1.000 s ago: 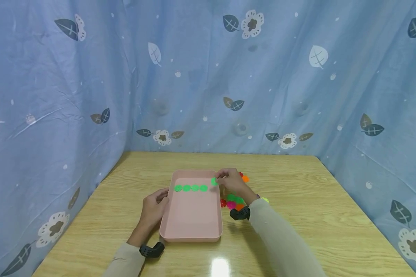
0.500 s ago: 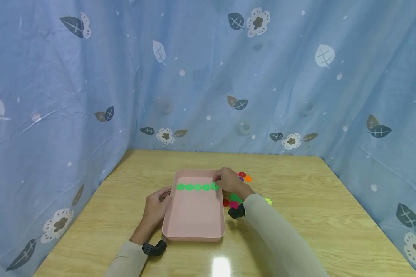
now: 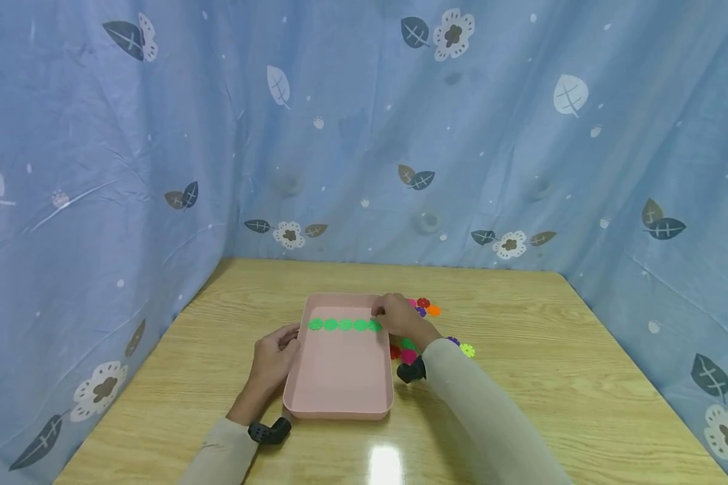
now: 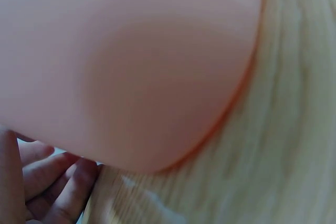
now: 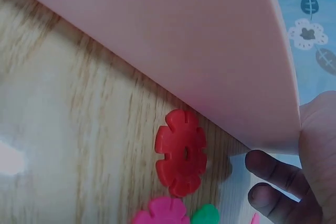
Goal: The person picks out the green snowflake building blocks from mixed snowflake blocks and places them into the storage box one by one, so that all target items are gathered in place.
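Observation:
A pink rectangular tray (image 3: 340, 377) lies on the table. Across its upper part runs a row of several green flower-shaped plastic discs (image 3: 346, 325). My left hand (image 3: 274, 357) holds the tray's left side, thumb at the rim and fingers along the outer wall; the left wrist view shows those fingers (image 4: 58, 187) bent beside the tray wall (image 4: 157, 77). Reaching over the right rim, my right hand (image 3: 399, 318) has curled fingertips at the rightmost green disc (image 3: 374, 326). In the right wrist view the tray wall (image 5: 199, 51) hides the tips of the right hand (image 5: 315, 166) inside the tray.
Right of the tray lie loose flower discs: a red disc (image 5: 181, 153), a pink disc (image 5: 163, 212) and a green disc (image 5: 206, 215). Farther back is an orange disc (image 3: 433, 310), and a yellow disc (image 3: 468, 350) lies by the right sleeve. A blue curtain (image 3: 364, 135) encloses the wooden table (image 3: 522, 377).
My right hand has brought a green disc from above the right rim down to the row's right end. Over the last half second it has barely moved. The left hand stays at the tray.

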`<state>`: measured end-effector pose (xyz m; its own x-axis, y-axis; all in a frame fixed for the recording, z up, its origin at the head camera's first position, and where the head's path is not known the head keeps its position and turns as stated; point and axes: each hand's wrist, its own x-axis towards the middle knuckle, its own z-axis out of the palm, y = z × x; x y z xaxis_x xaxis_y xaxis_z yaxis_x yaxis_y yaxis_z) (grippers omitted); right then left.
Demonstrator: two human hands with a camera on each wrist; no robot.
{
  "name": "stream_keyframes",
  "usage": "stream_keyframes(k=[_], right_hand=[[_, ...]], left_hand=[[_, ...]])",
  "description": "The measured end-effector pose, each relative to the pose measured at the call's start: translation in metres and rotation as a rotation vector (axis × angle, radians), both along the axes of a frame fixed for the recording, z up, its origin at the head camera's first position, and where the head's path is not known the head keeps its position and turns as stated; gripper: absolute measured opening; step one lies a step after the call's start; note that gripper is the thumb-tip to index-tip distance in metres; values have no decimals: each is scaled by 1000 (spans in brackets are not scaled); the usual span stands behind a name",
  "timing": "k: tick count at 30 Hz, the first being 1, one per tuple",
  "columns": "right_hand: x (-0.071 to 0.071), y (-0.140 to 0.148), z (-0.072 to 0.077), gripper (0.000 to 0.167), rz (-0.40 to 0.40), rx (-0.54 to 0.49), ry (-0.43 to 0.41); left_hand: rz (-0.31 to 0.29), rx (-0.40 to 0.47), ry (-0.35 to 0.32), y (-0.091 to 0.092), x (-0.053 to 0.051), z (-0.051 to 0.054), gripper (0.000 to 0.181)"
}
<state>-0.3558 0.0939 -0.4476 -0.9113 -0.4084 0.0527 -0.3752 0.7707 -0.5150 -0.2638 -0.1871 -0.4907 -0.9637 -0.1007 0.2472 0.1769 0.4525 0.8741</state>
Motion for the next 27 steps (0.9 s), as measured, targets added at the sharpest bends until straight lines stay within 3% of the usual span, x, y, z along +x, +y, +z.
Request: stream_keyframes(k=[4,7,14,22,27], right_hand=[[2,6,-3,16,-13,-43,11],[6,11,-3,18,-30,-130,24],[20,22,9,20,-119,-305,114],[28,42,20,11,-237,-327,186],[37,53,24,10,-272,-367,179]], left_hand=[[4,-12,3,2,-1,2,38],[4,-11,10,3,-2,1,38],[7,-16,-14,1,-1,0,40],[1,-17,-7,-2,-2,-1,41],[-1,-30,-8,-1,-1,-2,41]])
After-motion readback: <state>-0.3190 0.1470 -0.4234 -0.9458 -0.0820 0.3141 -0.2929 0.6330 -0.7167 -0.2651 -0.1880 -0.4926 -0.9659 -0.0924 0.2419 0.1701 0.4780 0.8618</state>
